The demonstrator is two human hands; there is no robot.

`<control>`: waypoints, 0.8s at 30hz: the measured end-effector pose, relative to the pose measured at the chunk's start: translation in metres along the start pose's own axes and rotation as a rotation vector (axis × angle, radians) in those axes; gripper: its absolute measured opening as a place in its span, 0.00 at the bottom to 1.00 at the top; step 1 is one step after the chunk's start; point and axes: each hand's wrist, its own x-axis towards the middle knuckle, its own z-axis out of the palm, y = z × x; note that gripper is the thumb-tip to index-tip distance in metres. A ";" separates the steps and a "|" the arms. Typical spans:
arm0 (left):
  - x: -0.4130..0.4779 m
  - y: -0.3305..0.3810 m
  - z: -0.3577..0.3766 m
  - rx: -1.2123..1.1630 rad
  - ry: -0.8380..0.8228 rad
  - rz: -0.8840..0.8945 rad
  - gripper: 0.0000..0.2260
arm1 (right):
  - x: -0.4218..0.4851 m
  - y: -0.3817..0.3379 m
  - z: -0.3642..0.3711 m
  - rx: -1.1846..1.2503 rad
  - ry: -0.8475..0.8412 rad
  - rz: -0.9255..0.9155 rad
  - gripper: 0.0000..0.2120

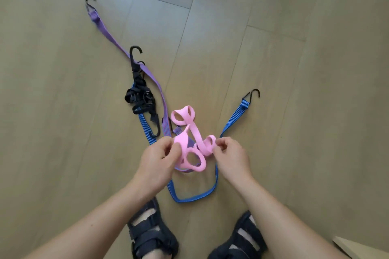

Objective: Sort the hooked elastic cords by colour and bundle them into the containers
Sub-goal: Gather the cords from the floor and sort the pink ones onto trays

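Observation:
A pink elastic band (pixel 190 139) with looped ends hangs between my hands above the floor. My left hand (pixel 157 162) pinches one looped end, and my right hand (pixel 231 155) pinches a fold of the band near the other. Under it on the wooden floor lie a blue striped cord (pixel 233 118) with a black hook, a purple cord (pixel 117 42) stretching to the far left with a black hook at its end, and a bunched black cord (pixel 140 94) with hooks.
My two feet in dark sandals (pixel 151 235) stand at the bottom edge, close to the blue cord's loop (pixel 193 197). A pale box corner (pixel 357 248) shows at the bottom right. No container is fully in view.

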 end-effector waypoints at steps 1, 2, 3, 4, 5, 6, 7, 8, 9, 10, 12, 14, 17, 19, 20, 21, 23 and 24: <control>0.001 -0.002 -0.005 -0.083 0.045 -0.009 0.19 | 0.010 0.000 0.009 -0.094 -0.036 -0.001 0.10; 0.004 -0.006 -0.009 -0.148 0.086 -0.023 0.18 | 0.021 0.000 0.021 -0.177 -0.063 -0.006 0.11; 0.009 -0.011 -0.010 -0.189 0.114 -0.039 0.16 | 0.030 0.000 0.032 -0.253 -0.075 -0.016 0.12; 0.015 -0.017 -0.011 -0.215 0.135 -0.056 0.15 | 0.039 0.000 0.044 -0.324 -0.075 -0.028 0.13; 0.021 -0.026 -0.010 -0.228 0.147 -0.074 0.15 | 0.046 0.000 0.056 -0.386 -0.062 -0.037 0.14; 0.028 -0.037 -0.008 -0.237 0.147 -0.092 0.14 | 0.052 0.000 0.066 -0.433 -0.039 -0.038 0.15; 0.034 -0.047 -0.006 -0.236 0.129 -0.113 0.13 | 0.058 0.000 0.075 -0.465 -0.007 -0.031 0.16; 0.038 -0.054 -0.003 -0.233 0.102 -0.129 0.12 | 0.062 0.000 0.082 -0.489 0.026 -0.024 0.16; 0.040 -0.061 -0.001 -0.220 0.071 -0.137 0.10 | 0.064 -0.001 0.087 -0.507 0.044 -0.015 0.15; 0.040 -0.066 0.001 -0.214 0.044 -0.135 0.08 | 0.066 -0.001 0.090 -0.509 0.041 -0.006 0.14; 0.037 -0.066 0.001 -0.201 0.017 -0.126 0.04 | 0.066 -0.002 0.090 -0.400 0.011 0.025 0.13; 0.030 -0.060 -0.002 -0.200 -0.003 -0.143 0.05 | 0.056 -0.007 0.082 -0.186 -0.020 0.072 0.13; 0.011 -0.038 -0.016 -0.219 -0.044 -0.145 0.13 | 0.029 -0.025 0.059 0.036 -0.022 0.058 0.11; -0.007 -0.015 -0.027 -0.216 -0.087 -0.132 0.17 | 0.004 -0.043 0.038 0.129 -0.023 0.029 0.10; -0.017 -0.003 -0.033 -0.209 -0.106 -0.120 0.17 | -0.010 -0.052 0.025 0.164 -0.019 0.021 0.10; -0.026 0.009 -0.039 -0.193 -0.114 -0.103 0.16 | -0.025 -0.060 0.012 0.196 -0.010 0.014 0.10; -0.047 0.036 -0.051 -0.161 -0.097 -0.061 0.13 | -0.058 -0.078 -0.018 0.275 -0.001 -0.005 0.09; -0.058 0.051 -0.057 -0.151 -0.084 -0.047 0.11 | -0.076 -0.089 -0.035 0.329 -0.006 -0.028 0.08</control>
